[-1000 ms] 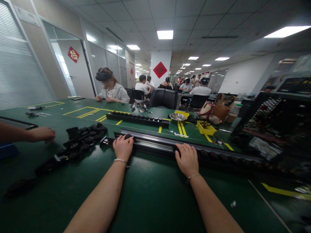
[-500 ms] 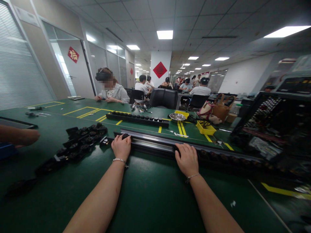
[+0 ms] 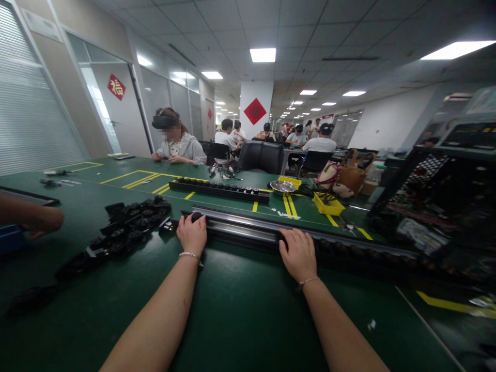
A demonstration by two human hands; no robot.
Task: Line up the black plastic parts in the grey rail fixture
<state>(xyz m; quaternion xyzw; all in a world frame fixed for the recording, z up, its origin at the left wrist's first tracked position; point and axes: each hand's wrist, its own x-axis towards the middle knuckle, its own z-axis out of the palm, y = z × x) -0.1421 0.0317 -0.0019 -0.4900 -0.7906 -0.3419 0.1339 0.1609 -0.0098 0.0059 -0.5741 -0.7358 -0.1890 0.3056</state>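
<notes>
A long black rail [image 3: 248, 233] with shiny metal channels lies across the green table in front of me. At its left end, my left hand [image 3: 192, 233] is closed around a small black part [image 3: 197, 216] sitting in the rail. My right hand [image 3: 299, 251] curls over the rail further right, its fingers on the end of a row of black parts [image 3: 358, 249] that fills the right stretch. Those fingers hide much of what they grip. Between my hands the metal channel is bare. A loose black-and-white piece [image 3: 167, 226] lies just left of my left hand.
A heap of black parts [image 3: 129, 227] lies to the left, near another person's hand [image 3: 46, 217] and a blue bin [image 3: 11, 238]. Behind the rail are a second filled rail [image 3: 220, 190], a metal bowl [image 3: 282, 187] and a yellow tray [image 3: 328, 205]. A dark open-sided case [image 3: 406, 206] stands right.
My left hand has shifted slightly left with the small black part along the rail. My right hand stays in place. The other person's hand at the left has moved a little.
</notes>
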